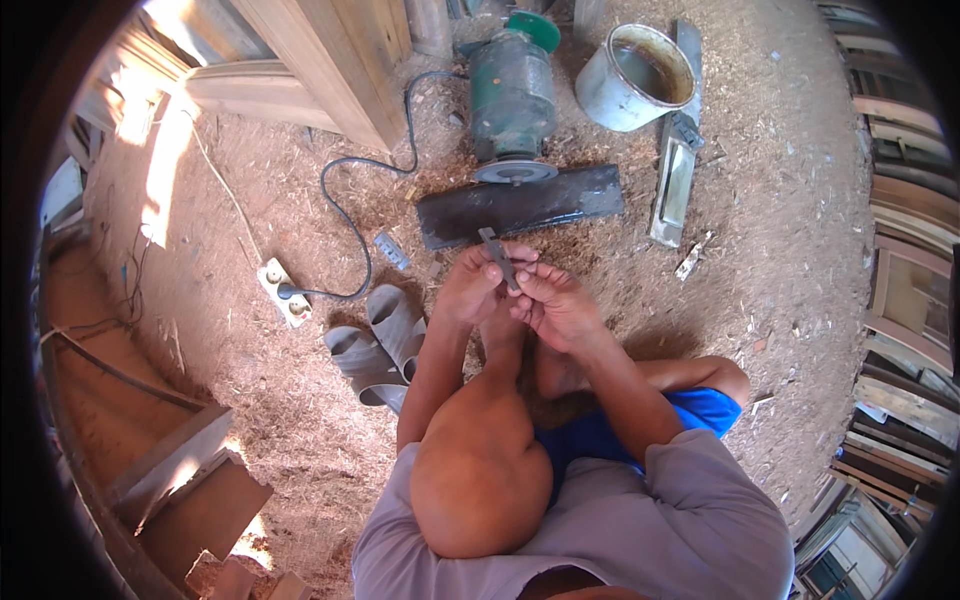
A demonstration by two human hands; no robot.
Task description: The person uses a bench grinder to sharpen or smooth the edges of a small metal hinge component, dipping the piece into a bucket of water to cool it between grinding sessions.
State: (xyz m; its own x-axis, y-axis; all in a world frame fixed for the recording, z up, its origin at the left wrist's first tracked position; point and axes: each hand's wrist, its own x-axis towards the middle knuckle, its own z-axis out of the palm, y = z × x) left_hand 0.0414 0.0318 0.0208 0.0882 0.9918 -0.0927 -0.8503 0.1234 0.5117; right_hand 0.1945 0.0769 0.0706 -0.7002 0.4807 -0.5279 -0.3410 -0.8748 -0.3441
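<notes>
Between my hands is a small, flat, dark grey metal strip (491, 245), tilted with its upper end pointing away from me. My left hand (468, 288) pinches it from the left. The fingers of my right hand (556, 306) close on its lower end. Just beyond my fingertips lies a dark, wet-looking board (520, 208). Behind that, a green bench grinder (512, 95) sits on the ground with its grey grinding wheel (515, 172) facing me. Whether the wheel is spinning I cannot tell.
A white bucket (622, 98) of murky liquid stands at the far right of the grinder, beside a long metal-and-wood tool (672, 185). A black cord runs to a white power strip (284, 292) on the left. Grey sandals (375, 345) lie by my left arm. Wooden frames (915, 290) line the right.
</notes>
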